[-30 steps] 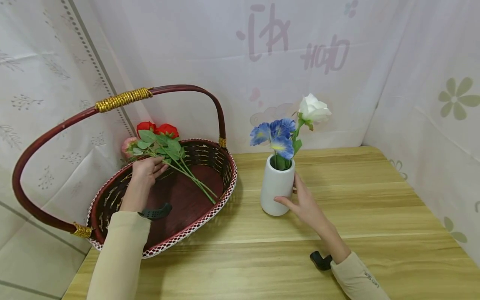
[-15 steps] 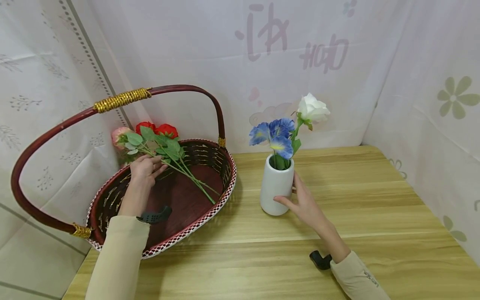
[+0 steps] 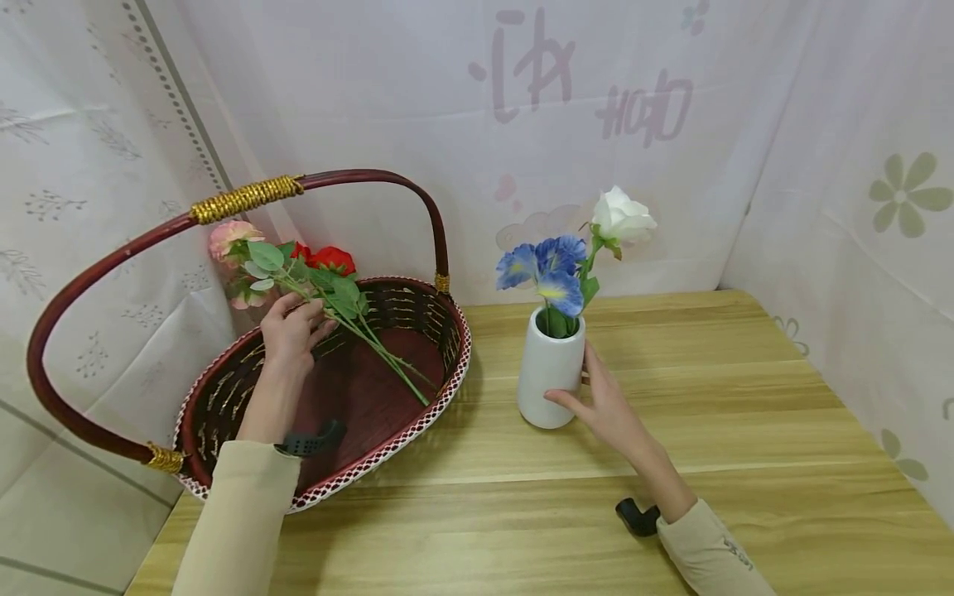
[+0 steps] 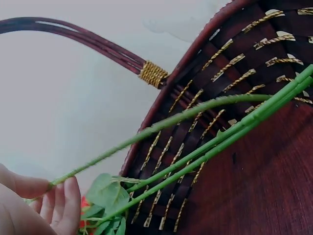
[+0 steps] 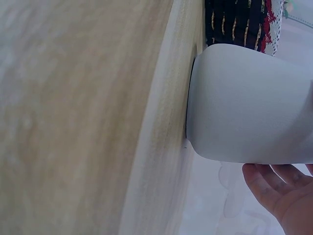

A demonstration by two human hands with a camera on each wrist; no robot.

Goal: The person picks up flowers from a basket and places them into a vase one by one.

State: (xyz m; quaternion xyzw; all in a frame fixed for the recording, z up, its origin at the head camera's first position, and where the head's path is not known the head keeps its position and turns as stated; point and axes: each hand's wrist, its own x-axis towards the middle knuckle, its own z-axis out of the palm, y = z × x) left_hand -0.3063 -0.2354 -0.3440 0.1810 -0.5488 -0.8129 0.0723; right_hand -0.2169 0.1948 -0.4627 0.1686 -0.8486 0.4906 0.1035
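My left hand (image 3: pixel 289 335) is over the basket (image 3: pixel 358 426) and pinches the green stem (image 4: pixel 115 149) of a pink flower (image 3: pixel 234 238) between thumb and fingers. Two more green stems (image 4: pixel 195 159) lie beside it, leading to red flowers (image 3: pixel 332 260) at the basket's back rim. On the table a white vase (image 3: pixel 550 377) stands upright, holding a blue flower (image 3: pixel 555 269) and a white rose (image 3: pixel 624 217). My right hand (image 3: pixel 614 418) grips the vase low on its right side, thumb in front and fingers partly hidden behind.
The basket's tall arched handle (image 3: pixel 373 175) rises above the left hand. White patterned curtains (image 3: pixel 417 91) enclose the wooden table (image 3: pixel 686 397) at the back and sides. A black wrist mount (image 3: pixel 637 518) is at the right wrist.
The pink flower has shifted left and up, coming away from the red flowers, as my left hand turns slightly with its stem. My right hand and the vase stay put.
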